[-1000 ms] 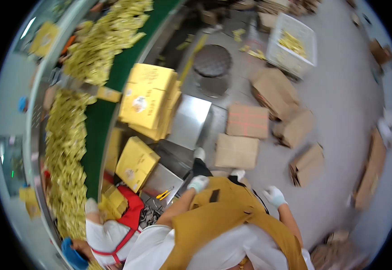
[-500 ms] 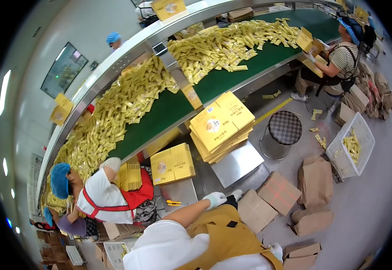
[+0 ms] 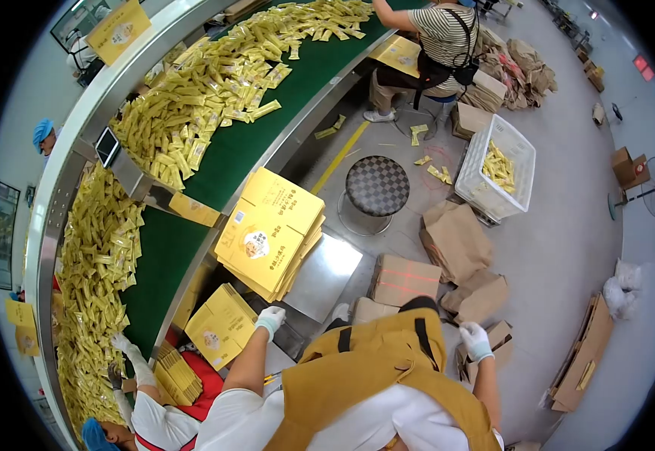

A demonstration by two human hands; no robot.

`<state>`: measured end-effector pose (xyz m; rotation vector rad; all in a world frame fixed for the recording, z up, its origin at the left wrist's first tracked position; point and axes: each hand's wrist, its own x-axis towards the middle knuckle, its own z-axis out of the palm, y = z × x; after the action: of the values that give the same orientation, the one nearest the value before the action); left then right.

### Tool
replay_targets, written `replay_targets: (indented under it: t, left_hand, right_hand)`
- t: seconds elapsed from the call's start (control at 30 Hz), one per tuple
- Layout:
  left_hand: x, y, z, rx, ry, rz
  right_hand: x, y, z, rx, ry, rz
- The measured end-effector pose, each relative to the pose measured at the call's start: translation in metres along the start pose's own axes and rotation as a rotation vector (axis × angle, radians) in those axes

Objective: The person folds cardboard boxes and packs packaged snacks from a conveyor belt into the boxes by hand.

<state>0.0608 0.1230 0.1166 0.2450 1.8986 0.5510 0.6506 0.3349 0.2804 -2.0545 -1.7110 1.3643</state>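
Observation:
My left hand, in a white glove, is loosely curled just right of a stack of flattened yellow cartons. No held thing shows in it. A taller stack of printed yellow cartons stands beyond it, on a metal stand. Out to the side, my right hand, also gloved, has its fingers curled in with nothing visible inside. Below and around it lies an opened brown cardboard box; I cannot tell whether they touch. A brown paper bag lies farther forward.
A green conveyor carries many yellow sachets. Ahead are a checkered stool, a taped carton and a white crate of sachets. A striped-shirt co-worker sits ahead; another co-worker reaches over the belt at left.
My view has turned right, so the belt and stacks appear farther left. My right hand has come out into fuller view. The left co-worker's gloved hands now reach among the sachets.

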Motion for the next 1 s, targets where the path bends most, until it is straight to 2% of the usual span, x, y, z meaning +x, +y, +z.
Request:
replay_targets:
  t: [0.1,0.13,0.17,0.2,0.27,0.3,0.37,0.4,0.47,0.5,0.6,0.63,0.73,0.77,0.8,0.83,0.87,0.93,1.0]
  left_hand:
    - [0.009,0.01,0.0,-0.036,0.009,-0.087]
    - [0.007,0.009,0.001,-0.037,0.002,-0.126]
    - [0.007,0.009,0.004,-0.041,-0.016,-0.14]
    - [0.009,0.01,0.007,-0.057,-0.047,-0.088]
    - [0.027,0.003,0.02,0.041,0.044,0.116]
    - [0.0,0.038,0.023,0.284,0.273,0.262]
    - [-0.019,0.096,0.033,0.254,0.434,0.397]
    - [-0.026,0.123,0.037,0.304,0.554,0.528]
    - [-0.026,0.176,0.04,0.347,0.73,0.663]
    - [-0.003,0.182,0.047,0.375,0.794,0.624]
    - [0.038,0.234,0.062,0.402,0.877,0.277]
    - [0.062,0.241,0.067,0.388,0.79,0.129]
    - [0.054,0.293,0.071,0.268,0.657,-0.143]
    - [0.078,0.28,0.083,0.329,0.721,-0.201]
    - [0.078,0.286,0.084,0.332,0.721,-0.28]
    - [0.078,0.303,0.084,0.326,0.719,-0.348]
    - [0.081,0.317,0.084,0.32,0.71,-0.414]
    - [0.093,0.33,0.077,0.207,0.67,-0.487]
    - [0.103,0.336,0.071,0.13,0.617,-0.571]
  right_hand:
    - [0.035,-0.019,-0.038,-0.006,0.137,-0.099]
    - [0.047,-0.027,-0.049,-0.1,0.203,-0.192]
    - [0.057,-0.034,-0.056,0.046,0.205,-0.099]
    - [0.065,-0.054,-0.063,0.195,0.208,-0.014]
    - [0.079,-0.096,-0.075,0.243,0.197,-0.017]
    - [0.087,-0.116,-0.079,0.267,0.184,-0.027]
    - [0.112,-0.141,-0.091,0.262,0.145,-0.133]
    - [0.13,-0.156,-0.093,0.259,0.101,-0.2]
    - [0.172,-0.194,-0.101,0.215,0.007,-0.199]
    - [0.202,-0.206,-0.106,0.198,-0.065,-0.237]
    - [0.317,-0.252,-0.11,0.116,-0.224,-0.287]
    - [0.357,-0.273,-0.108,0.094,-0.283,-0.343]
    - [0.474,-0.314,-0.088,-0.08,-0.414,-0.562]
    - [0.482,-0.33,-0.071,0.01,-0.461,-0.431]
    - [0.512,-0.323,-0.066,-0.186,-0.494,-0.589]
    - [0.522,-0.335,-0.064,-0.399,-0.446,-0.843]
    - [0.527,-0.339,-0.066,-0.408,-0.535,-0.711]
    - [0.553,-0.338,-0.085,-0.546,-0.649,-0.802]
    - [0.585,-0.317,-0.102,-0.69,-0.775,-0.694]
